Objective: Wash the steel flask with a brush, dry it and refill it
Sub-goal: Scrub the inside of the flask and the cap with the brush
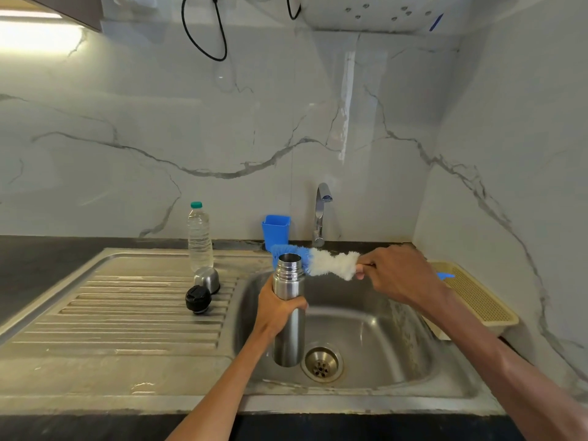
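Note:
My left hand (280,308) grips the steel flask (289,326) round its middle and holds it upright over the sink basin (375,338), mouth open. My right hand (397,275) holds the bottle brush (318,261) by its handle. The brush lies nearly level, its blue and white bristles just behind the flask's mouth; the blue handle tip shows past my right wrist. The flask's steel cup (207,278) and black stopper (198,299) lie on the ribbed drainboard (127,310). A clear water bottle (199,238) with a green cap stands behind them.
The tap (321,214) stands behind the basin, with no water running. A blue plastic holder (276,232) sits left of it. A beige perforated tray (477,300) lies on the counter to the right. Marble walls close in behind and on the right.

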